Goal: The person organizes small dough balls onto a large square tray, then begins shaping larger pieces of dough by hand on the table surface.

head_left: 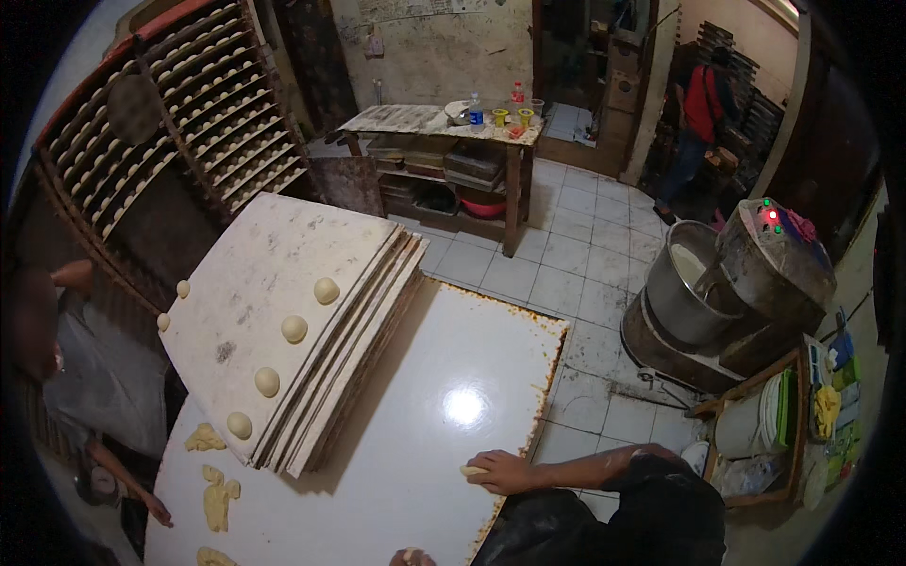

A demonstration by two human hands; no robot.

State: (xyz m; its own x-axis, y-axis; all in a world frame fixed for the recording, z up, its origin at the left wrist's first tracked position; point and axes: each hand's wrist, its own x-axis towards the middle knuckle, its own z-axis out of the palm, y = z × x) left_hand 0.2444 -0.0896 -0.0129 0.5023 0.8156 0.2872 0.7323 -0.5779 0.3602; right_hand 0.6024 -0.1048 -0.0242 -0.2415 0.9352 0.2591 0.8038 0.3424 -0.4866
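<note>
Near the right edge of the white table, my right hand is cupped down over a piece of pale dough, part of which shows past the fingers. At the lower edge of the picture my left hand is only partly visible, curled round a bit of pale dough. Left of the hands lie torn dough pieces on the tabletop. Several round dough balls sit on the top board of a floury stack of wooden boards.
A co-worker stands at the left, one hand near the table. Racks of dough balls rise behind. A steel mixer and a crate stand right. A floury bench with bottles is at the back; another person stands beyond a doorway.
</note>
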